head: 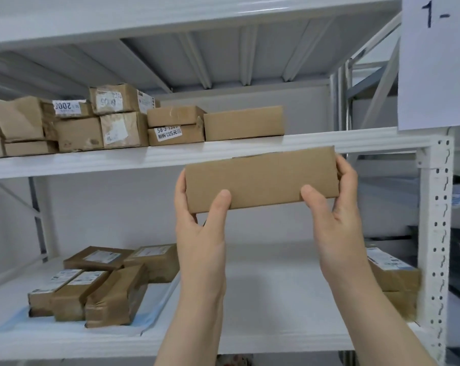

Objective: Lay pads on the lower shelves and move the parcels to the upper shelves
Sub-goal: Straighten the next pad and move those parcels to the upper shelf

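- Between the two shelf levels, on my feed, both hands hold one plain brown parcel level in the air. Its top edge overlaps the front lip of the upper shelf.
- My left hand clamps the parcel's left end, thumb on the near face and fingers behind. My right hand grips the right end the same way.
- Further back on the upper shelf I see piled-up labelled parcels at the left, with a plain box just right of them.
- Down on the lower shelf, a cluster of taped parcels sits at the left, the front ones on a blue-edged pad.
- Two more stacked parcels stand beside the right post.
- A paper sheet marked "1-" hangs at the top right.
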